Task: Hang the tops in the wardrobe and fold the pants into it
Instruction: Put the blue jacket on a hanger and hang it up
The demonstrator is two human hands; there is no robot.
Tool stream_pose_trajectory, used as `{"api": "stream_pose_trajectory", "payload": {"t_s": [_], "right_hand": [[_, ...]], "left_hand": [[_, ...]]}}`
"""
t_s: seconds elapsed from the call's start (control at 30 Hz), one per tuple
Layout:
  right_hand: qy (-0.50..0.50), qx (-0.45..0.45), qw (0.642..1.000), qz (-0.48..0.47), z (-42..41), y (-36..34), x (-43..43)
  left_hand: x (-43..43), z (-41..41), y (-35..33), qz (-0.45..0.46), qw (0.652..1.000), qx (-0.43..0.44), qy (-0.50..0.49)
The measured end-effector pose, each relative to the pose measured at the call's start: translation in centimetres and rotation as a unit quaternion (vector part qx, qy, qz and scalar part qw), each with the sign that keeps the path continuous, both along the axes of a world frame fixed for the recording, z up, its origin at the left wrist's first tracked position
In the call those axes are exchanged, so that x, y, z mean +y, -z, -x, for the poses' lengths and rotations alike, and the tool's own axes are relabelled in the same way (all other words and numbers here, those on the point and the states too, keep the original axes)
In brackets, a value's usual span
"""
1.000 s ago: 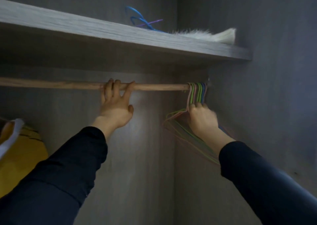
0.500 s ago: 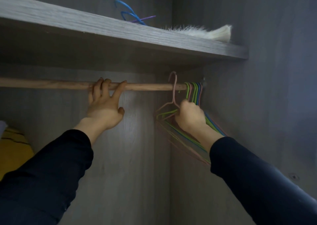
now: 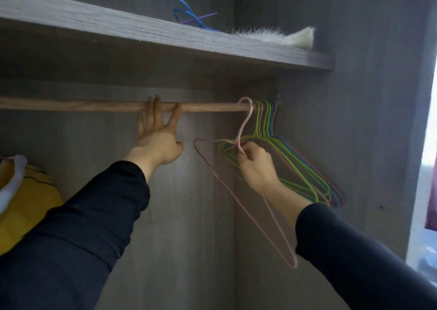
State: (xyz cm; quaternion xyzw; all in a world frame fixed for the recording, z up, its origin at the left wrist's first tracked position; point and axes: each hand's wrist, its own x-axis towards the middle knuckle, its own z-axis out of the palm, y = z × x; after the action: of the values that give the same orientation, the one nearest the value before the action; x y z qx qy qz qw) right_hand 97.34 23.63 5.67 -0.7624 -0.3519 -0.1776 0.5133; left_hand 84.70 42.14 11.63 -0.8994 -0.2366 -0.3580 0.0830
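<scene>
Pinch grip from the right hand (image 3: 256, 167) on the neck of a pink hanger (image 3: 244, 124). Its hook's over the rod (image 3: 94, 105), just left of the other hangers (image 3: 266, 118) bunched at the right end. Left hand (image 3: 157, 139) rests on the rod, fingers straight, gripping nothing. Shelf (image 3: 142, 30) above, yellow cloth (image 3: 26, 203) low left in the wardrobe (image 3: 189, 215).

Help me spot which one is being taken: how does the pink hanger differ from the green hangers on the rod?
The pink hanger is pinched at its neck by the right hand; no hand holds the green hangers. The pink hanger is swung out leftward and tilted; the green hangers hang packed together near the side wall. Both are thin wire, with hooks up at the rod.
</scene>
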Motion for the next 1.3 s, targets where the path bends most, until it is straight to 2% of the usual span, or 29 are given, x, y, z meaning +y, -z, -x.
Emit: {"api": "stream_pose_trajectory", "payload": {"t_s": [0.1,0.17,0.27,0.4,0.57,0.7,0.83,1.0,1.1,1.3], "right_hand": [[-0.039,0.196,0.978,-0.061,1.7,1.8,-1.4],[-0.029,0.272,0.96,-0.067,2.9,3.3,-3.0],[0.041,0.263,0.964,-0.02,5.1,5.9,-6.6],[0.14,0.237,0.961,0.018,8.3,10.2,-12.6],[0.238,0.233,0.938,0.1,11.6,15.4,-21.8],[0.256,0.263,0.922,0.124,13.4,18.8,-30.6],[0.293,0.305,0.896,0.132,14.3,21.7,-40.7],[0.358,0.349,0.862,0.087,17.3,24.0,-54.0],[0.397,0.37,0.835,0.091,19.0,24.9,-62.3],[0.466,0.383,0.791,0.099,22.5,26.9,-77.4]], "left_hand": [[-2.2,-0.5,3.6,0.026,0.997,-0.037,0.06],[-3.8,-1.0,7.1,0.05,0.993,-0.039,0.101],[-6.3,-1.6,12.4,0.107,0.98,-0.046,0.162],[-10.7,-2.0,19.2,0.194,0.946,-0.042,0.257],[-19.6,-1.4,27.0,0.277,0.915,0.012,0.293],[-27.8,-0.9,30.8,0.265,0.896,0.058,0.352],[-37.3,-1.1,33.3,0.244,0.85,0.103,0.456],[-50.9,-1.8,35.9,0.254,0.827,0.186,0.467],[-60.5,-2.0,37.1,0.257,0.804,0.236,0.481],[-79.0,-0.7,38.3,0.251,0.745,0.296,0.543]]}}
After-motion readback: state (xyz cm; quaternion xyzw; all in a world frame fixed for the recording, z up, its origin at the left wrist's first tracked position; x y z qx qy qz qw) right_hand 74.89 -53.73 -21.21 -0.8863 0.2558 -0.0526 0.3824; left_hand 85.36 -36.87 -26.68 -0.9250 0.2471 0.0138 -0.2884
